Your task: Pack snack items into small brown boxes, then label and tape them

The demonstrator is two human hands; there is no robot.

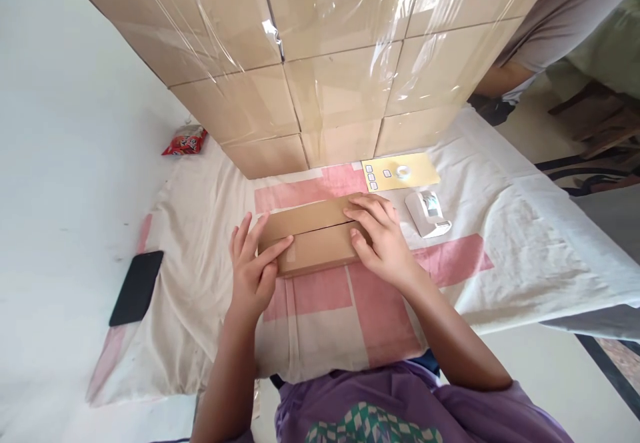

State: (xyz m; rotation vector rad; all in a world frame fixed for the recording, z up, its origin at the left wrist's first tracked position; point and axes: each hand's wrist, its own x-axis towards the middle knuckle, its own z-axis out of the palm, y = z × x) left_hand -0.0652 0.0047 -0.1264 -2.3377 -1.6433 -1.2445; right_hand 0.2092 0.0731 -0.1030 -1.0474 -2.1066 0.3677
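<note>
A small brown cardboard box (320, 246) lies lengthwise before me, its two top flaps meeting along a narrow dark seam. At its left end, my left hand (253, 270) steadies it, with the index finger pressed on top near the seam and the other fingers around the end. Across the right end lies my right hand (377, 233), fingertips on the far flap and thumb on the near one, gripping the box. Just right of it stands a white tape dispenser (426, 215). Behind that is a yellow card (423, 170) with several small labels and a white ring on it.
A tall stack of taped cardboard boxes (340, 90) rises behind the work area. A black phone (136, 288) lies at the left, and a red snack packet (185, 140) by the wall. A cream and pink cloth (320, 336) covers the table. Another person's arm (505, 78) shows at the upper right.
</note>
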